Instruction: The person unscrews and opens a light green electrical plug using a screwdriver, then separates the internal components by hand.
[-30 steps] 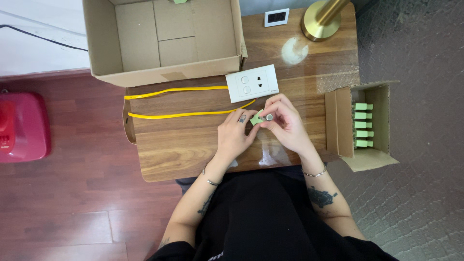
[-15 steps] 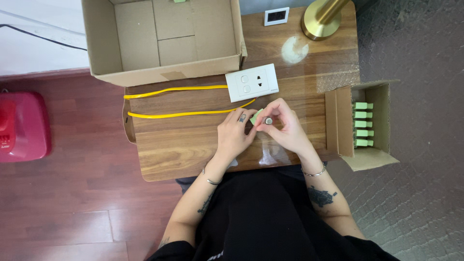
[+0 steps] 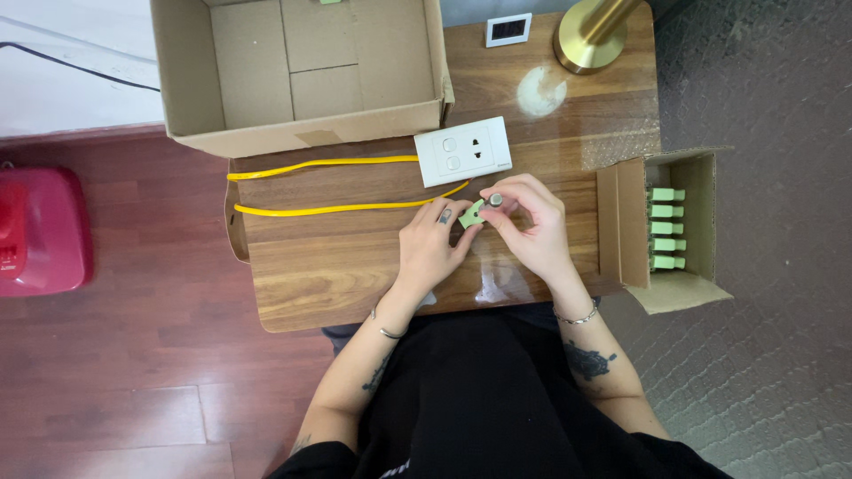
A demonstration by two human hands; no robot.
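My left hand [image 3: 430,244] pinches a small light-green connector [image 3: 469,215] over the wooden table [image 3: 337,266]. My right hand [image 3: 531,226] meets it from the right, and its fingertips hold a small round grey cap [image 3: 495,200] just above the connector. A yellow cable [image 3: 346,208] runs from the connector leftwards across the table and loops back towards a white wall socket plate [image 3: 463,151], which lies just beyond my hands.
A large open cardboard box [image 3: 297,66] stands at the table's far left. A small open carton [image 3: 661,231] with several green connectors sits at the right edge. A brass lamp base [image 3: 586,40] and a small white framed device [image 3: 508,29] stand at the back. A red object [image 3: 40,231] rests on the floor to the left.
My right fingers have lifted slightly from the green connector and now hold the small grey cap clear of it. The left hand has barely shifted.
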